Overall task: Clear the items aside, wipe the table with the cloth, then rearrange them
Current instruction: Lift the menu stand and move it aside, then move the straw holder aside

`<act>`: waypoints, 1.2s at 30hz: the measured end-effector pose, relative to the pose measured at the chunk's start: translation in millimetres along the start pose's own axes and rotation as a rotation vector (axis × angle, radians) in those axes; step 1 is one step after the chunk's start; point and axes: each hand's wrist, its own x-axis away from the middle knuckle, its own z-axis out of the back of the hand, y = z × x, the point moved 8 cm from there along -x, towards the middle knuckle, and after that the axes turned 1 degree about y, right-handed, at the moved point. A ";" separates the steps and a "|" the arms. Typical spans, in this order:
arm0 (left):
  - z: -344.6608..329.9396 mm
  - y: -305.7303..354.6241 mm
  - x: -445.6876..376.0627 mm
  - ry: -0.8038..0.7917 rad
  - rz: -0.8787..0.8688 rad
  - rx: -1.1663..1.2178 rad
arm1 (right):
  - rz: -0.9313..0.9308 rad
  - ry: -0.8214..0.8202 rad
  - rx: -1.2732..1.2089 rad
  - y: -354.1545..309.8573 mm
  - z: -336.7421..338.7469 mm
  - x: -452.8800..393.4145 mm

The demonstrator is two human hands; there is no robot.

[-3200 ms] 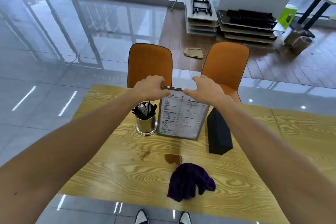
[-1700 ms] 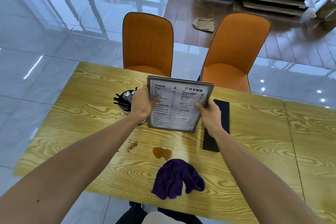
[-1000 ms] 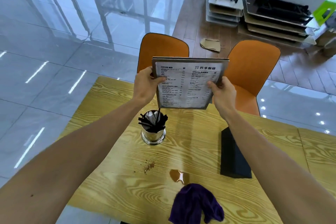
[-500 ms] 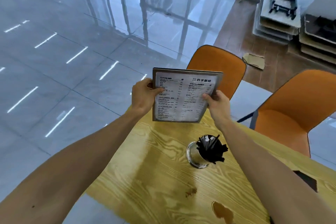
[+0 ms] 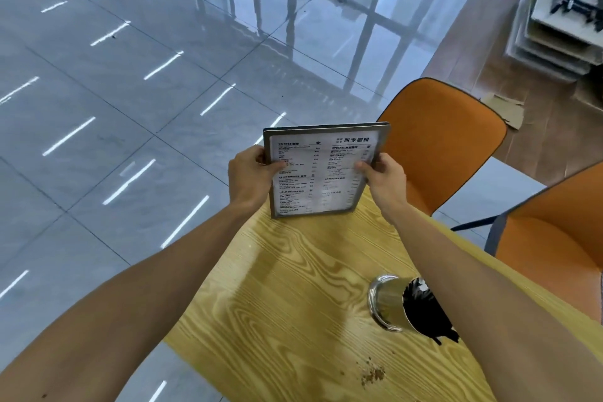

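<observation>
A framed menu stand (image 5: 323, 170) is upright at the far left corner of the yellow wooden table (image 5: 293, 297), its lower edge at or just above the wood. My left hand (image 5: 249, 178) grips its left edge and my right hand (image 5: 385, 181) grips its right edge. A shiny metal cup (image 5: 386, 302) holding black utensils stands nearer me on the right, partly behind my right forearm. A small patch of brown crumbs (image 5: 372, 374) lies in front of the cup. The cloth is out of view.
Two orange chairs stand beyond the table, one (image 5: 447, 140) just behind the menu and another (image 5: 554, 238) at the right edge. Glossy grey floor tiles lie to the left, past the table's edge. Stacked folded tables (image 5: 561, 10) sit at the far right.
Both hands carried the menu stand from the table's middle up and over to the far left corner and lowered it there. The view swung left; cloth, spill and black box left the frame.
</observation>
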 end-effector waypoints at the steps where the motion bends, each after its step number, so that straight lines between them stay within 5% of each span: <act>1: 1.9 -3.1 -2.6 0.009 0.010 0.003 | 0.001 -0.009 0.008 -1.9 -5.6 -5.2; 12: 18.5 -25.6 -24.7 0.099 0.122 -0.062 | -0.008 -0.123 0.079 -22.3 -54.0 -58.6; 21: -0.2 -42.4 13.2 0.087 0.204 -0.035 | -0.028 -0.270 0.230 -10.2 -30.6 -44.7; 28: -76.3 -45.8 89.5 -0.189 0.283 -0.018 | 0.047 -0.219 0.381 20.8 58.4 2.5; 36: -174.6 -21.4 188.7 -0.659 0.178 -0.016 | -0.166 -0.078 0.240 120.3 178.5 82.7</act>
